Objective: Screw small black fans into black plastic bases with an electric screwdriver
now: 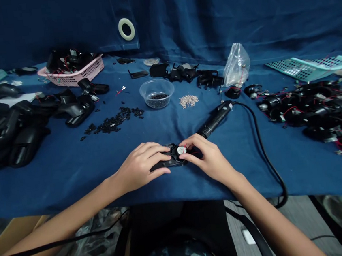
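Observation:
A black plastic housing [168, 161] lies on the blue cloth near the table's front edge. My left hand [145, 162] rests over its left part, fingers closed on it. At its right end sits a round part with a white face [181, 150] and a thin red wire. My right hand [206, 153] pinches this round part between thumb and fingers. Just beyond my right hand lies a black electric screwdriver [216, 120], its tip end hidden behind the hand.
Black shells [26, 135] pile up at left, wired round parts [297, 104] at right. Beyond my hands are a clear bowl [156, 89], small silver screws [188, 101] and small black pieces [112, 122]. A pink basket [76, 74] stands back left. The cable [263, 151] curves right.

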